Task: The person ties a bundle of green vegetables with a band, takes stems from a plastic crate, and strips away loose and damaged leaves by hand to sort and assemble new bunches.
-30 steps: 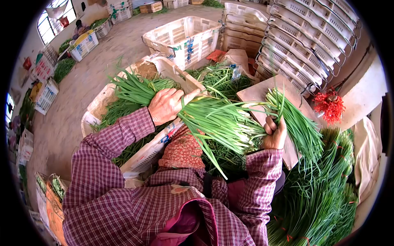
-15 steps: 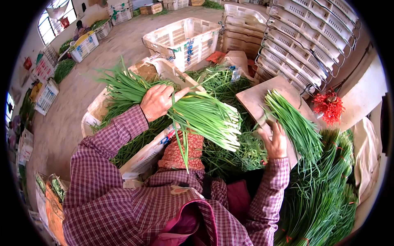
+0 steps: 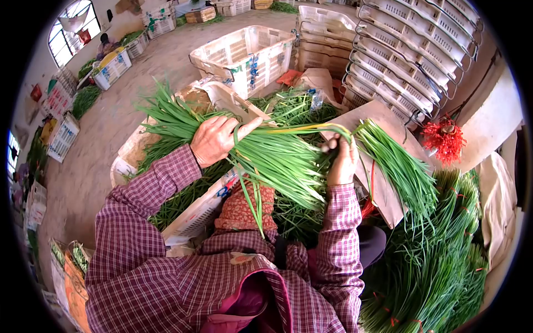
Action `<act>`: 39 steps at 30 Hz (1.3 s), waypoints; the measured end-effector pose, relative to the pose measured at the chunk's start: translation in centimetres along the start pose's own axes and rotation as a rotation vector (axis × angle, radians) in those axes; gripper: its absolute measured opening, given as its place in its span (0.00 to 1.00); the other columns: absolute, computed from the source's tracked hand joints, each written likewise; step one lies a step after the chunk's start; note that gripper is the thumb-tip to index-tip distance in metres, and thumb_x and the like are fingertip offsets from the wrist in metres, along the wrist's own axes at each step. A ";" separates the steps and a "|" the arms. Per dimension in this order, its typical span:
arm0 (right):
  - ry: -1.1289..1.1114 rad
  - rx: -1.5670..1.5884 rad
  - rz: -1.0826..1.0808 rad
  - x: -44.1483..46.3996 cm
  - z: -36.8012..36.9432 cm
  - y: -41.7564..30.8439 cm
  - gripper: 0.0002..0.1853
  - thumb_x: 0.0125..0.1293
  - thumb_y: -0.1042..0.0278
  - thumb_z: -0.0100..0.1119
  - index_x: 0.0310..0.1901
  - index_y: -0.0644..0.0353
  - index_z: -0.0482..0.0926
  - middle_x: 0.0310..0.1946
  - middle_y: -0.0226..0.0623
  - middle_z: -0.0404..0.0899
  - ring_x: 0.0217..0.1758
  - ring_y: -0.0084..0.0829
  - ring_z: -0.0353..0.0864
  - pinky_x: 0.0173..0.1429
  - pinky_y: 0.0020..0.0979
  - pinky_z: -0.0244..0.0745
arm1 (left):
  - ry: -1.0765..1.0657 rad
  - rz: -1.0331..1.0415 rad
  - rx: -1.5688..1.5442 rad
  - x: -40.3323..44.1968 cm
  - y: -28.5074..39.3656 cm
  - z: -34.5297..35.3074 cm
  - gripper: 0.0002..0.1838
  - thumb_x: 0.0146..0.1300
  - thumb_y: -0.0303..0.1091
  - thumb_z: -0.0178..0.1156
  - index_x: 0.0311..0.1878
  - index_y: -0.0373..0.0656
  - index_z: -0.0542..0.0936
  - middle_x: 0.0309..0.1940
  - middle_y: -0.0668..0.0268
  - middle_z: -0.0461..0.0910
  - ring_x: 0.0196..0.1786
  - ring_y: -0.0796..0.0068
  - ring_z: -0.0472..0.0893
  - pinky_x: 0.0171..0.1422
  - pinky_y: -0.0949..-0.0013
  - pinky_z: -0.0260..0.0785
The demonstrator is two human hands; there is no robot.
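My left hand (image 3: 214, 141) is closed around a thick bunch of garlic chives (image 3: 280, 166), its pale cut ends toward the right and its green tips over the crate. A yellowed leaf (image 3: 302, 129) stretches from near my left index finger to my right hand (image 3: 343, 161). The fingers of my right hand are pinched on that leaf, at the right of the bunch. A smaller bunch of chives (image 3: 397, 169) lies on a tilted board (image 3: 366, 180) just beyond my right hand. A patterned cloth (image 3: 250, 208) covers my knee below the held bunch.
A white crate (image 3: 191, 222) with greens stands at my left. Loose leaves (image 3: 294, 108) heap up ahead. Tied chive bundles (image 3: 427, 255) lie at lower right. Red ties (image 3: 444, 141) hang at the right, near stacked crates (image 3: 411, 61). Another person (image 3: 105, 47) sits far back.
My right hand has moved left and up from beside the board to the bunch, and now draws a yellowed leaf taut. My left hand keeps its hold, almost unmoved.
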State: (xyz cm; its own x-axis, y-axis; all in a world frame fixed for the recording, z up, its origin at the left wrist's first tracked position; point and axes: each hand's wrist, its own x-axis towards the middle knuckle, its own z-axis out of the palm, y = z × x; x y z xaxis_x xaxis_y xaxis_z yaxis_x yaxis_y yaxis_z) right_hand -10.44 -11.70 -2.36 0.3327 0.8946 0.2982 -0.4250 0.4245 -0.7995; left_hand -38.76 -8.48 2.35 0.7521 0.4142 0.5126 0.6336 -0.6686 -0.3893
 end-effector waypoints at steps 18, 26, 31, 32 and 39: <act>-0.140 -1.802 -0.020 -3.5 -15.1 -5.4 0.27 0.55 0.43 0.65 0.49 0.54 0.76 0.34 0.44 0.82 0.36 0.47 0.83 0.44 0.45 0.77 | 0.004 -0.099 0.079 -2.3 -2.1 -1.1 0.41 0.38 0.27 0.67 0.63 0.56 0.73 0.25 0.65 0.65 0.28 0.65 0.72 0.33 0.63 0.67; -0.307 -1.400 -0.425 -2.4 -1.1 -1.0 0.11 0.59 0.57 0.63 0.34 0.56 0.79 0.29 0.41 0.81 0.31 0.42 0.81 0.36 0.38 0.75 | 0.057 0.023 0.107 -0.8 -1.1 -1.2 0.36 0.47 0.26 0.60 0.65 0.58 0.72 0.23 0.67 0.64 0.25 0.69 0.69 0.29 0.66 0.64; -0.340 -1.498 -0.385 -2.9 -0.3 -0.4 0.09 0.60 0.60 0.60 0.34 0.54 0.73 0.26 0.38 0.77 0.29 0.45 0.79 0.30 0.43 0.73 | 0.029 0.054 0.156 -1.1 -1.3 -0.9 0.33 0.52 0.30 0.55 0.65 0.59 0.71 0.23 0.68 0.62 0.26 0.70 0.68 0.31 0.67 0.64; -0.331 -1.556 -0.388 -2.8 -0.8 -0.3 0.08 0.60 0.61 0.58 0.35 0.54 0.72 0.27 0.38 0.77 0.29 0.45 0.79 0.31 0.43 0.73 | 0.036 0.052 0.156 -1.2 -1.2 -0.8 0.33 0.52 0.30 0.55 0.65 0.59 0.71 0.23 0.68 0.62 0.26 0.70 0.68 0.31 0.67 0.64; 0.031 -1.884 -0.166 -2.1 -12.7 -1.5 0.08 0.57 0.61 0.62 0.31 0.52 0.74 0.30 0.39 0.82 0.29 0.41 0.83 0.30 0.41 0.76 | -0.129 -0.163 -0.063 -2.9 -2.7 -1.1 0.49 0.31 0.23 0.66 0.66 0.64 0.69 0.25 0.66 0.65 0.31 0.64 0.74 0.39 0.61 0.70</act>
State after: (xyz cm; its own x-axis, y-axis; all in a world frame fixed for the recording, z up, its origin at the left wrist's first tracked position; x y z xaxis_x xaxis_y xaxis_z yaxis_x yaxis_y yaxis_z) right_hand 0.23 -15.97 -8.42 0.2899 0.8547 0.4306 0.9518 -0.2103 -0.2234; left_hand -42.84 -8.51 2.79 0.6599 0.5933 0.4611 0.7394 -0.6218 -0.2581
